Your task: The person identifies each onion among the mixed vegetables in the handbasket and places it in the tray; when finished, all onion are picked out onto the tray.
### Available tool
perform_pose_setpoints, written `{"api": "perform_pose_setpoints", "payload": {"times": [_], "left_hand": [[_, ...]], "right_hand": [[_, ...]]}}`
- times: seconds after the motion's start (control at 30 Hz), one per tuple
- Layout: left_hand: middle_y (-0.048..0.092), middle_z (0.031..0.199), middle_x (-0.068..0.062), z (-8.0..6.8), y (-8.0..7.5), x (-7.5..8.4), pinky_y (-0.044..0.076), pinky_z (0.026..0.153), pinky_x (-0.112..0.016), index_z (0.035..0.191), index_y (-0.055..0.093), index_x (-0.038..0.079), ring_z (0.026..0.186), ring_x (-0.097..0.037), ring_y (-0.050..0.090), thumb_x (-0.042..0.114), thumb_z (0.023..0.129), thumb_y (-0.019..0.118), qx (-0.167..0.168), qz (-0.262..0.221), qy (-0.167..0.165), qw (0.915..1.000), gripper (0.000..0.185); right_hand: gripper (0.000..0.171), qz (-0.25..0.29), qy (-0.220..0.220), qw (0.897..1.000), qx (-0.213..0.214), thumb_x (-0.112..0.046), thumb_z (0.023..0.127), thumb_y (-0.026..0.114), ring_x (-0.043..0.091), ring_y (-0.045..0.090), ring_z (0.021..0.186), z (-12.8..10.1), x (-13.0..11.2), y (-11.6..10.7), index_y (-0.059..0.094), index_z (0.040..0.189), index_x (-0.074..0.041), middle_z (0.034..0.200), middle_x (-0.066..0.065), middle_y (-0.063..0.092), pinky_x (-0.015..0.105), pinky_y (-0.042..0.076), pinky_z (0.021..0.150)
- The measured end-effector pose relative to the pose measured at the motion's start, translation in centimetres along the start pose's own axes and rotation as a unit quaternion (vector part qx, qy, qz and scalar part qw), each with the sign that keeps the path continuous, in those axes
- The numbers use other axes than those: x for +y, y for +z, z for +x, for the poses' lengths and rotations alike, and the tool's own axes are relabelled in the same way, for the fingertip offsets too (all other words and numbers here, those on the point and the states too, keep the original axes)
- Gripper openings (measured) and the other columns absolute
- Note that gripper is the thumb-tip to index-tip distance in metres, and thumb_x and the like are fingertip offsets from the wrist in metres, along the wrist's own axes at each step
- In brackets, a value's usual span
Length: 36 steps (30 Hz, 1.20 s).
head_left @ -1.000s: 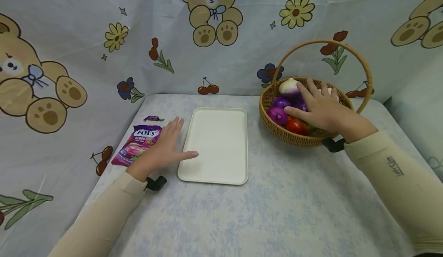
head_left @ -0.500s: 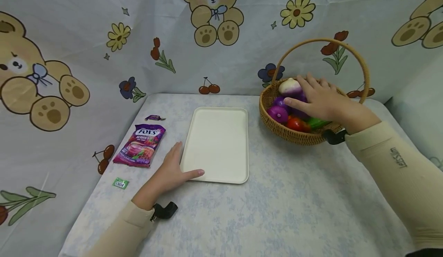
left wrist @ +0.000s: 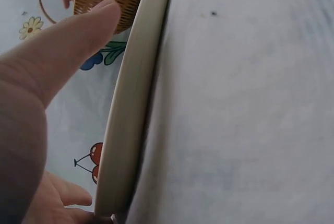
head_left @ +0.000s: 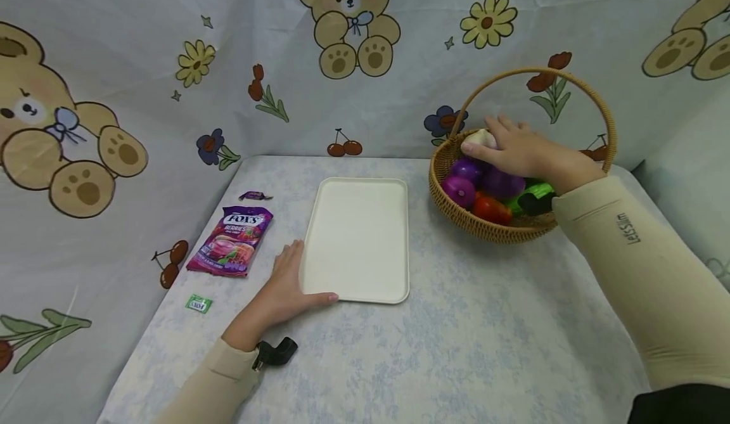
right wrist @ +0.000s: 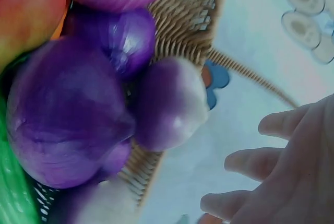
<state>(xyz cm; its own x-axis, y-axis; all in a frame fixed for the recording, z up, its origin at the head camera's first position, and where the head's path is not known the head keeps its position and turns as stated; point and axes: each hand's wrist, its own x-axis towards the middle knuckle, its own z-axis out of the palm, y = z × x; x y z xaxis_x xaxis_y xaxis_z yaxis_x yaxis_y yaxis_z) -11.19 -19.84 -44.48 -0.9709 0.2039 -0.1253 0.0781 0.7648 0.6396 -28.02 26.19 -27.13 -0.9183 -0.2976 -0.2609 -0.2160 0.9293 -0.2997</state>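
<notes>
I saw left hand [head_left: 285, 291] flat, fingers straight, at white tray [head_left: 358, 237] near corner; right hand [head_left: 516, 148] fingers spread over turnip [head_left: 478, 137] in basket [head_left: 490, 227].

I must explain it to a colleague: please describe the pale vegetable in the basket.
Find the round woven wicker basket with the arched handle right of the white rectangular tray. At its far rim, under the right hand, lies a white-and-purple turnip, the only pale item there.
</notes>
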Motion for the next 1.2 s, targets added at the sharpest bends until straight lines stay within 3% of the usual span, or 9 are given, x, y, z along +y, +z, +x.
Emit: {"api": "perform_pose_setpoints", "payload": {"times": [0.13, 0.37, 0.5, 0.73, 1.03, 1.2], "left_hand": [[0.005, 0.172, -0.025, -0.1, 0.2, -0.2, -0.004, 0.125, -0.056, 0.167, 0.005, -0.004, 0.157, -0.041, -0.006, 0.072, 0.070, 0.087, 0.001, 0.013, 0.019, 0.9997, 0.148], [0.006, 0.173, -0.023, -0.2, 0.7, -0.7, -0.001, 0.126, -0.054, 0.167, 0.004, -0.004, 0.158, -0.038, -0.003, 0.076, 0.071, 0.084, 0.003, 0.036, 0.033, 0.9988, 0.148], [0.006, 0.173, -0.023, -0.1, 0.7, -1.1, 0.001, 0.126, -0.053, 0.167, 0.004, -0.004, 0.159, -0.036, -0.002, 0.079, 0.072, 0.081, -0.001, 0.053, 0.046, 0.9976, 0.147], [0.008, 0.174, -0.018, 0.0, 0.4, -1.3, 0.007, 0.126, -0.055, 0.168, 0.005, 0.000, 0.159, -0.032, 0.000, 0.085, 0.071, 0.076, 0.003, 0.054, 0.048, 0.9974, 0.147], [0.007, 0.174, -0.016, -0.1, 0.3, -1.3, 0.009, 0.126, -0.056, 0.168, 0.005, 0.000, 0.159, -0.031, 0.000, 0.088, 0.071, 0.073, 0.002, 0.060, 0.043, 0.9973, 0.147], [0.008, 0.174, -0.016, 0.0, 0.4, -1.4, 0.008, 0.126, -0.054, 0.168, 0.006, 0.000, 0.159, -0.030, 0.000, 0.088, 0.071, 0.073, 0.001, 0.065, 0.047, 0.9968, 0.146]], "right_hand": [[0.111, 0.041, 0.008, 0.999, -0.012, -0.083, 0.098, 0.030, 0.063, -0.014, 0.147, 1.3, 0.9, 0.0, -0.018, 0.166, -0.009, 0.168, 0.030, -0.018, 0.081, -0.002, 0.111], [0.118, 0.136, 0.008, 0.991, 0.008, -0.079, 0.096, 0.049, 0.055, 0.025, 0.146, 3.5, 2.1, 1.5, -0.012, 0.167, -0.007, 0.165, 0.036, 0.015, 0.074, 0.021, 0.115], [0.117, 0.158, 0.006, 0.987, 0.038, -0.070, 0.098, 0.057, 0.053, 0.035, 0.137, 4.3, 2.3, 2.4, -0.004, 0.167, 0.002, 0.157, 0.039, 0.026, 0.071, 0.029, 0.113], [0.113, 0.161, 0.020, 0.984, 0.073, -0.064, 0.100, 0.060, 0.053, 0.038, 0.134, 5.3, 2.1, 3.3, 0.000, 0.165, 0.006, 0.155, 0.041, 0.030, 0.069, 0.032, 0.111], [0.090, 0.116, 0.015, 0.987, 0.111, -0.043, 0.105, 0.063, 0.052, 0.046, 0.125, 5.7, 2.1, 3.8, 0.019, 0.161, 0.011, 0.144, 0.039, 0.044, 0.068, 0.038, 0.105], [0.083, 0.102, 0.012, 0.987, 0.121, -0.042, 0.105, 0.063, 0.050, 0.049, 0.119, 5.4, 2.3, 3.8, 0.028, 0.160, 0.010, 0.138, 0.036, 0.049, 0.067, 0.041, 0.100]]}}
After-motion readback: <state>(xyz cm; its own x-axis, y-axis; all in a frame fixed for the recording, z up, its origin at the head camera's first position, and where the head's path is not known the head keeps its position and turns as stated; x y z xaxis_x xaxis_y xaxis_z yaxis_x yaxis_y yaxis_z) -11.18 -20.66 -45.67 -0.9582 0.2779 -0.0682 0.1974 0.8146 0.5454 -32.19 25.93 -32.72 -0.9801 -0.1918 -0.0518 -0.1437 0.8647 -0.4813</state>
